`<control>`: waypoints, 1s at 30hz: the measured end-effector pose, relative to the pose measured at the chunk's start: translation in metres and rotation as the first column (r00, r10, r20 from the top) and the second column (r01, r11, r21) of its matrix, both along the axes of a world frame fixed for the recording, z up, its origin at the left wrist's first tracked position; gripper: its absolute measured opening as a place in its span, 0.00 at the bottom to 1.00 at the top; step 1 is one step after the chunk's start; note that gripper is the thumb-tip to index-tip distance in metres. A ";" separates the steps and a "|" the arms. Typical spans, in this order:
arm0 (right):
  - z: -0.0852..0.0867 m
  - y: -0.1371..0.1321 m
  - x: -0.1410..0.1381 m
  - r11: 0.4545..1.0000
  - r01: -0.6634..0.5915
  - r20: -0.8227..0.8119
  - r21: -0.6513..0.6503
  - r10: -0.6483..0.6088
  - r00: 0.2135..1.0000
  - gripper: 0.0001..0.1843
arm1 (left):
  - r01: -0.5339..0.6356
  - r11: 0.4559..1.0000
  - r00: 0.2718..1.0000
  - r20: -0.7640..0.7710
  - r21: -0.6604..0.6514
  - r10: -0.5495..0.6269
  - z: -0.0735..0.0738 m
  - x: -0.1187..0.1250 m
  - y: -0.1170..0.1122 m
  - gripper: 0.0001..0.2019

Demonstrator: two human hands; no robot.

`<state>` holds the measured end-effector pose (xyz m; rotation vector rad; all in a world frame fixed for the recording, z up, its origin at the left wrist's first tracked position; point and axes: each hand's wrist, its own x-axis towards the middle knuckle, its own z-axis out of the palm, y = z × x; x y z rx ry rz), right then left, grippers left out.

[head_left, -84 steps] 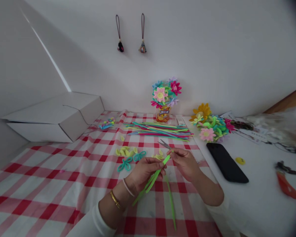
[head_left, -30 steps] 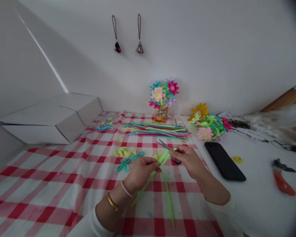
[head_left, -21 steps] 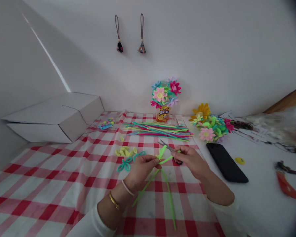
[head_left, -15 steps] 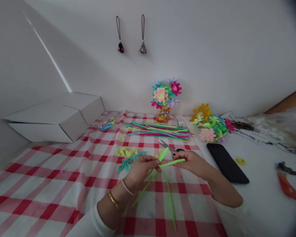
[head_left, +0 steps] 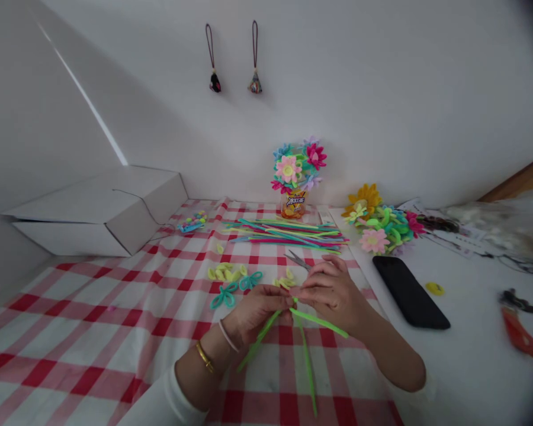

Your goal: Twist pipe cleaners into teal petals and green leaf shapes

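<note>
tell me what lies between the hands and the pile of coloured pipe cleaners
Head view: small scissors on the checked cloth, between the right hand and the pipe cleaner pile, with yellow loops beside them.

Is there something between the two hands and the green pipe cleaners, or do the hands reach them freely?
Nothing visible is in the way. The left hand and the right hand both already pinch the green pipe cleaners where the two hands meet. The scissors lie on the cloth just beyond the right hand.

Black phone (head_left: 411, 291); scissors (head_left: 297, 260); white box (head_left: 98, 208)
</note>
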<state>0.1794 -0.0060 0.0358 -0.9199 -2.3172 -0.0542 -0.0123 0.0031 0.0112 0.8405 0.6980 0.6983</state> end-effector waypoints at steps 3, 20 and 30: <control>0.004 -0.003 -0.002 0.997 0.067 0.036 0.028 -0.068 0.997 0.09 | -0.038 0.999 0.999 -0.008 0.021 0.038 -0.002 0.001 0.001 0.06; -0.002 -0.005 -0.006 0.990 0.001 0.178 0.138 -0.026 0.984 0.07 | 0.073 0.997 0.997 -0.002 -0.021 -0.073 -0.001 -0.003 0.001 0.06; 0.007 -0.010 -0.014 0.998 0.006 0.200 0.064 -0.019 0.980 0.12 | 0.064 0.981 0.966 -0.259 0.183 -0.015 -0.002 -0.005 0.002 0.07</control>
